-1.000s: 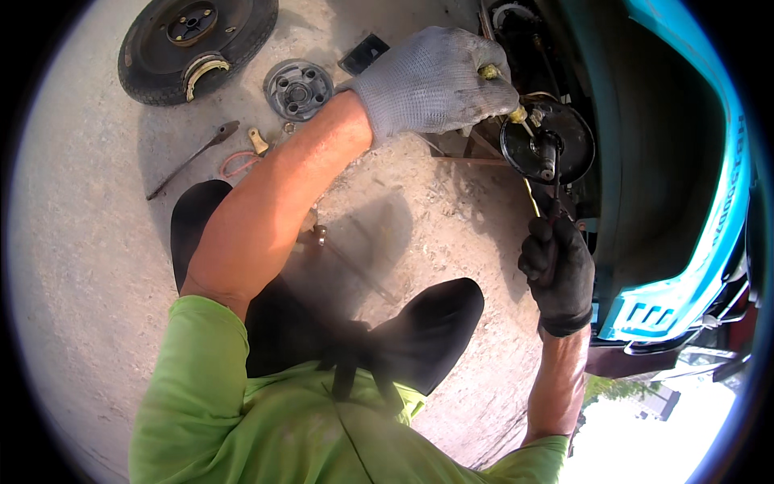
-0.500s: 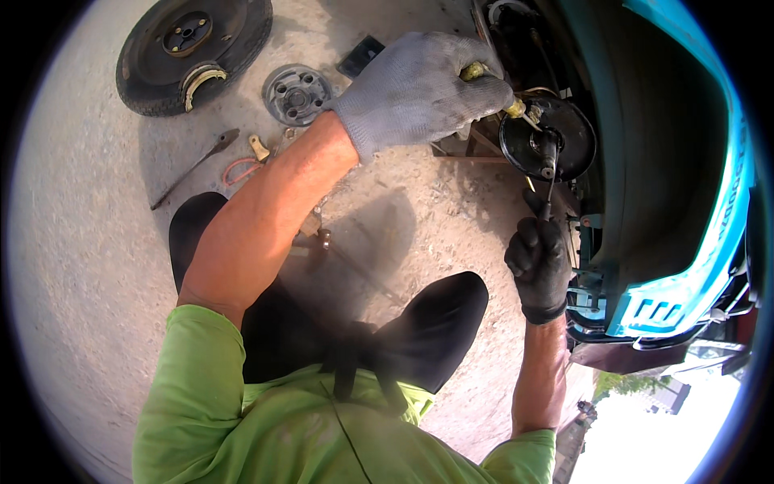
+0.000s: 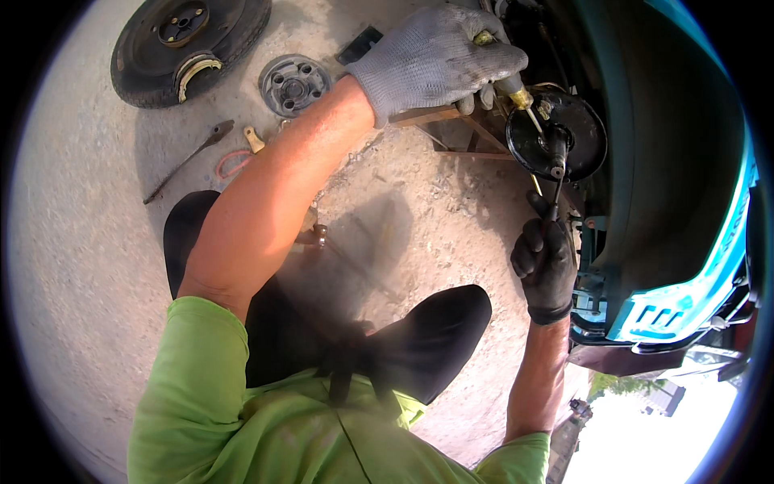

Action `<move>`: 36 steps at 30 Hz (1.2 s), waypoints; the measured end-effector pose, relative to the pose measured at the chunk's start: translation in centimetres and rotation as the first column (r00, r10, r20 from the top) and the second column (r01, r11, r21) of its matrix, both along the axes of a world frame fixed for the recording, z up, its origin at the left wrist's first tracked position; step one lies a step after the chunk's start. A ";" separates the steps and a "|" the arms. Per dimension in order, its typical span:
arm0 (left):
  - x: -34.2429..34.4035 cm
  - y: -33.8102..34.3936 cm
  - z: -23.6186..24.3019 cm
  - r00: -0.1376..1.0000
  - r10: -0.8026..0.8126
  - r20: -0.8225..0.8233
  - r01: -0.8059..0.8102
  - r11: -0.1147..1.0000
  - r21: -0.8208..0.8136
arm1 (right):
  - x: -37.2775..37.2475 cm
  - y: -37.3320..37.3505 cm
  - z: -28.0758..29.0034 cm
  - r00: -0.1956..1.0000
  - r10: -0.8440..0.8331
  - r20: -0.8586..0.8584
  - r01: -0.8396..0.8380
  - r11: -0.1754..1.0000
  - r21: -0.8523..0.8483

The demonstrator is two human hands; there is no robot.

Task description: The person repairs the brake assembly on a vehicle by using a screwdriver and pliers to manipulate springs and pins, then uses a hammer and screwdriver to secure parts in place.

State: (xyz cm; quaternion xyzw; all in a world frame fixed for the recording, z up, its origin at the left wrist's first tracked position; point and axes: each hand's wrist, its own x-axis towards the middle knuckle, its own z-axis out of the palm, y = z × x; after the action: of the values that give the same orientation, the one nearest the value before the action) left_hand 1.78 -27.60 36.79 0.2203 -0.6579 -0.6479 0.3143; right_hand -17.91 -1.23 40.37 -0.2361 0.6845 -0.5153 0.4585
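My left hand (image 3: 439, 64) in a grey knit glove grips a yellow-handled screwdriver (image 3: 521, 98), whose thin shaft angles down onto a round black hub plate (image 3: 587, 137) inside the teal bodywork. A spindle (image 3: 557, 160) sticks out from the plate's middle. My right hand (image 3: 544, 262) in a black glove is below the plate, closed on a dark-handled tool (image 3: 555, 197), its slim shaft reaching up to the spindle's lower end. A second thin light rod (image 3: 536, 184) shows beside it; I cannot tell what it belongs to.
At top left lie a tyre (image 3: 137, 60), brake shoes (image 3: 196, 70) and a grey hub (image 3: 292, 83). A long bar (image 3: 177, 165), wooden-handled tool (image 3: 255, 139) and red loop (image 3: 231, 161) lie on the concrete. The teal body (image 3: 673, 319) fills the right; a frame (image 3: 472, 135) stands behind the plate.
Over the last second my right hand has shifted up and leftward with its tool. My left hand moved down, then back up and right, still gripping the yellow screwdriver.
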 end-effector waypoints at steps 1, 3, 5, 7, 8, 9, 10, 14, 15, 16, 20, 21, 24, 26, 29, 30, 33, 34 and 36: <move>0.3 -0.4 -0.3 1.000 0.017 -0.002 -0.018 0.990 -0.143 | -0.1 0.1 0.1 1.000 0.000 -0.020 0.001 1.000 0.015; 0.9 -1.0 -1.0 0.995 0.088 -0.037 -0.095 0.862 -0.499 | 0.1 0.0 0.5 0.999 -0.033 -0.017 0.034 0.999 0.042; 1.0 -1.2 -1.1 0.996 0.064 -0.061 -0.084 0.891 -0.446 | 0.3 -0.1 1.4 0.999 -0.043 0.017 0.042 0.997 0.064; 2.2 -0.5 1.8 0.995 -0.059 -0.079 0.068 0.990 0.127 | 0.4 -0.2 2.9 0.996 -0.036 0.085 0.029 0.996 0.082; 1.0 -0.7 0.4 0.998 -0.032 -0.059 0.041 0.984 0.173 | 0.4 -0.2 3.4 0.994 -0.050 0.099 0.042 0.995 0.086; 0.4 -1.6 -1.9 0.985 0.135 -0.107 -0.164 0.927 -0.338 | 0.4 -0.4 3.9 0.992 -0.060 0.112 0.051 0.995 0.088; 0.2 -2.9 -4.6 0.940 0.252 -0.228 -0.336 0.585 -0.738 | 0.5 -0.5 4.1 0.989 -0.070 0.128 0.059 0.994 0.091; 0.7 -0.6 -1.8 0.974 0.208 -0.093 -0.226 0.823 -0.521 | 1.1 0.3 3.0 0.981 -0.038 -0.189 0.049 0.997 0.054; 0.9 -0.4 -1.4 0.980 0.185 -0.078 -0.199 0.848 -0.491 | 1.4 0.3 2.2 0.971 -0.038 -0.236 0.041 0.999 0.005; 0.8 -1.6 -2.6 0.963 0.205 -0.175 -0.267 0.637 -0.723 | 1.7 0.3 2.0 0.957 -0.044 -0.285 0.033 0.999 -0.040; 1.3 0.1 -0.3 0.992 0.096 -0.078 -0.108 0.982 -0.158 | 1.8 -3.7 2.0 0.900 -0.206 -0.385 0.216 0.976 -0.017; 1.5 -0.2 -0.4 0.989 0.101 -0.111 -0.128 0.954 -0.271 | 1.8 -5.3 2.6 0.875 -0.156 -0.459 0.206 0.977 0.062; 1.5 -0.5 -0.7 0.983 0.097 -0.157 -0.156 0.892 -0.424 | 1.5 -8.2 2.8 0.787 -0.018 -0.616 0.199 0.954 0.226; 1.4 0.2 0.1 0.986 0.113 -0.123 -0.146 0.940 -0.308 | 1.9 -9.2 2.5 0.738 0.039 -0.674 0.166 0.957 0.237; 1.8 0.3 0.6 0.987 0.131 -0.092 -0.157 0.907 -0.390 | 1.6 -9.3 2.4 0.761 0.077 -0.644 0.146 0.947 0.285; 1.8 0.4 0.8 0.988 0.132 -0.079 -0.153 0.905 -0.397 | 1.6 -9.2 2.0 0.800 0.003 -0.600 0.160 0.963 0.219; 1.6 0.3 0.9 0.985 0.145 -0.094 -0.172 0.853 -0.493 | 1.9 -9.2 0.8 0.865 -0.165 -0.473 0.234 0.968 0.089; 1.4 0.0 0.4 0.979 0.151 -0.135 -0.201 0.798 -0.569 | 2.3 -9.4 0.8 0.868 -0.193 -0.457 0.263 0.960 0.093; 0.7 -0.2 -0.3 0.962 0.173 -0.212 -0.272 0.678 -0.683 | 2.5 -9.5 0.6 0.874 -0.236 -0.426 0.294 0.953 0.076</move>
State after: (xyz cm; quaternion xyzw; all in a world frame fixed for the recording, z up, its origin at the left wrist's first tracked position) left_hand 2.50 -27.84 36.51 0.1192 -0.8016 -0.3165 0.4930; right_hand -15.37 -10.76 40.97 -0.2107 0.8254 -0.4633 0.2442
